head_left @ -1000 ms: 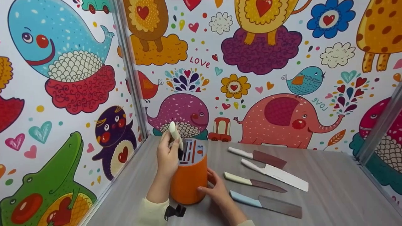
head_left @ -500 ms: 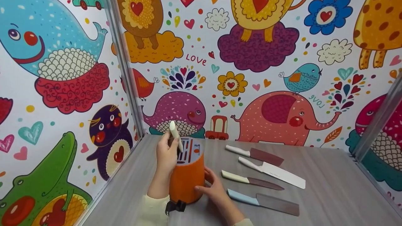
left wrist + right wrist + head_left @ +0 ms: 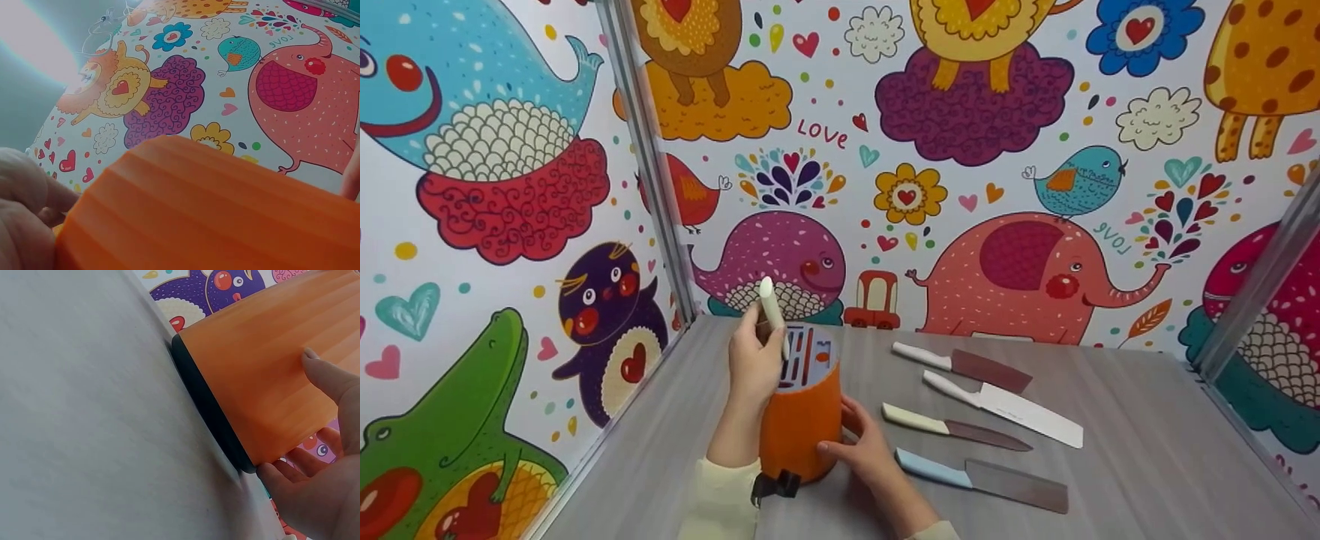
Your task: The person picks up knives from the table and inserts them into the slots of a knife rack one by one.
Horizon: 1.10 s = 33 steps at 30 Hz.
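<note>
My left hand (image 3: 754,360) grips the pale cream handle of a knife (image 3: 770,306), upright at the left side of a knife block's top. Most of its blade is hidden by the hand and block. The knife block (image 3: 802,431) is orange and rounded, with a grey slotted top. On its right side my right hand (image 3: 864,446) holds it low down, thumb on the front and fingers round the side. The right wrist view shows that thumb against the orange wall (image 3: 253,377) above a dark base (image 3: 211,408). In the left wrist view the block hides much of the scene.
Right of the block lie a white-handled knife (image 3: 922,353) with a brown blade, a white cleaver (image 3: 1027,415), a cream-handled pointed knife (image 3: 915,418) and a blue-handled cleaver (image 3: 934,468). Cartoon-printed panels (image 3: 997,187) stand behind and left of the grey table (image 3: 1140,450).
The head view has drifted slightly, so the scene sits further left and higher. Less of the dark blade shows beside the left hand. The right hand keeps its hold on the block.
</note>
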Motion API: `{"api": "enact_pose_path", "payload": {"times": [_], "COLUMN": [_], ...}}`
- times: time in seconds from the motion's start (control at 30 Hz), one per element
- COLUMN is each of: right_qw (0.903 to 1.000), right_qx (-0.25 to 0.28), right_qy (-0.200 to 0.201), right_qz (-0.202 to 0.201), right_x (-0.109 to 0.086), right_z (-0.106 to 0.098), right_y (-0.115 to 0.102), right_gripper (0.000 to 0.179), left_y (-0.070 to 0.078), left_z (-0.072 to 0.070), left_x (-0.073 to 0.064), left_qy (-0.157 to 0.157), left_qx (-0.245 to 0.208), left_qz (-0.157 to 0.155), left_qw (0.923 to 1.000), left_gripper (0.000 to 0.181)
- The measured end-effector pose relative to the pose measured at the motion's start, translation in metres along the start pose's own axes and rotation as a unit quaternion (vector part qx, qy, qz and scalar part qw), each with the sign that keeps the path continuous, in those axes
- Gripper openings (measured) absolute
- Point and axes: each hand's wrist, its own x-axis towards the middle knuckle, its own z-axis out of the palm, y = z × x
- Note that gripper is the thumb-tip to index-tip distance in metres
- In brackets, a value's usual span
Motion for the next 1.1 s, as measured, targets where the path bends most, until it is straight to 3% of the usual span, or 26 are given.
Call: {"api": "enact_pose_path", "payload": {"times": [0.23, 0.47, 0.57, 0.67, 0.8, 0.97, 1.1], "right_qw": [1.0, 1.0, 1.0, 1.0, 0.9999, 0.9998, 0.9998], "right_qx": [0.002, 0.003, -0.003, -0.007, -0.005, 0.0, -0.003], "right_qy": [-0.001, 0.0, 0.002, 0.004, 0.0, -0.003, -0.005], "right_qz": [-0.006, -0.003, 0.001, 0.001, -0.014, -0.02, -0.02], "right_x": [-0.001, 0.001, 0.003, 0.003, 0.003, 0.002, 0.002], "right_z": [0.002, 0.002, 0.001, 0.001, 0.001, 0.0, -0.002], "right_y": [-0.002, 0.0, 0.001, 0.001, 0.002, 0.003, 0.003], "right_gripper": [0.096, 0.095, 0.095, 0.095, 0.096, 0.098, 0.097], "left_y": [0.004, 0.003, -0.001, -0.005, -0.014, -0.046, -0.084], "left_z": [-0.001, 0.002, 0.004, 0.006, 0.005, -0.001, -0.01], "left_x": [0.003, 0.003, -0.001, -0.008, -0.015, -0.018, -0.019], "left_qy": [0.019, 0.049, 0.081, 0.123, 0.156, 0.129, 0.073], "left_qx": [0.028, 0.025, 0.0, -0.019, 0.015, 0.063, 0.028], "left_qz": [-0.019, -0.004, 0.019, 0.061, 0.128, 0.188, 0.201], "left_qw": [0.9993, 0.9985, 0.9966, 0.9904, 0.9793, 0.9715, 0.9764], "left_gripper": [0.059, 0.058, 0.053, 0.046, 0.048, 0.074, 0.099]}}
